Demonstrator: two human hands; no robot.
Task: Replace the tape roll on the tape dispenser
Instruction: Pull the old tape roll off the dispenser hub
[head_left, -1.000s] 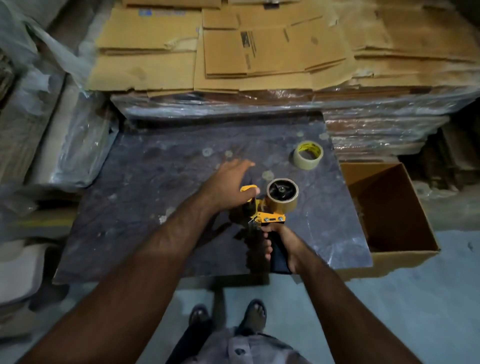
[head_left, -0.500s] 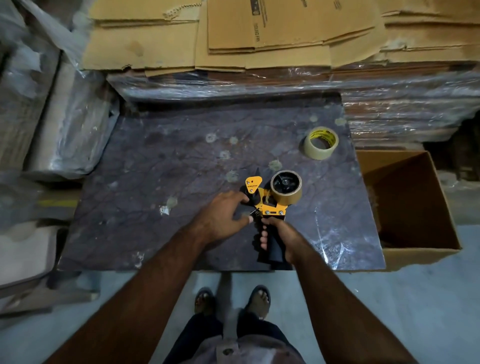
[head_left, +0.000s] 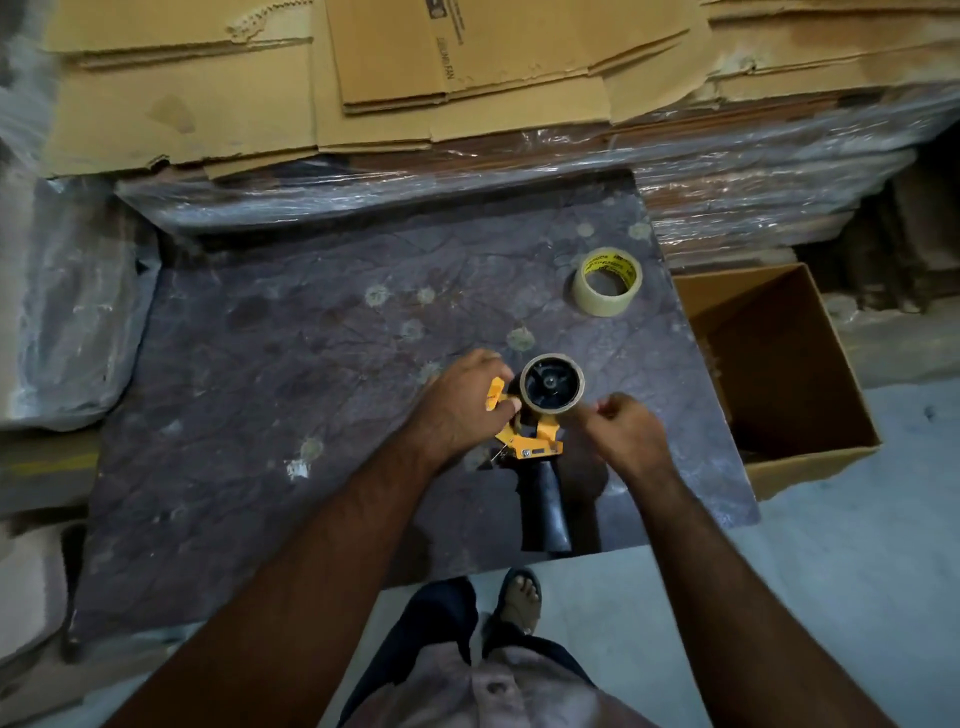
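The yellow tape dispenser (head_left: 535, 441) lies on the dark stone table (head_left: 291, 364), its black handle (head_left: 545, 512) pointing toward me. A thin brown, nearly used-up roll (head_left: 551, 385) sits on its black hub. My left hand (head_left: 460, 410) grips the dispenser's yellow front part, just left of the hub. My right hand (head_left: 623, 434) hovers just right of the roll with fingers curled and pinched together; whether it pinches a tape end I cannot tell. A fresh clear tape roll (head_left: 608, 281) with a yellow core lies flat further back on the table.
An open cardboard box (head_left: 779, 374) stands on the floor by the table's right edge. Flattened cartons wrapped in plastic film (head_left: 467, 93) are stacked behind the table. Plastic-wrapped bundles (head_left: 67, 312) lie to the left. My feet stand below the table's near edge.
My right hand let go of the black handle and moved up beside the old roll. My left hand shifted up onto the dispenser's yellow front. The dispenser now rests on the table.
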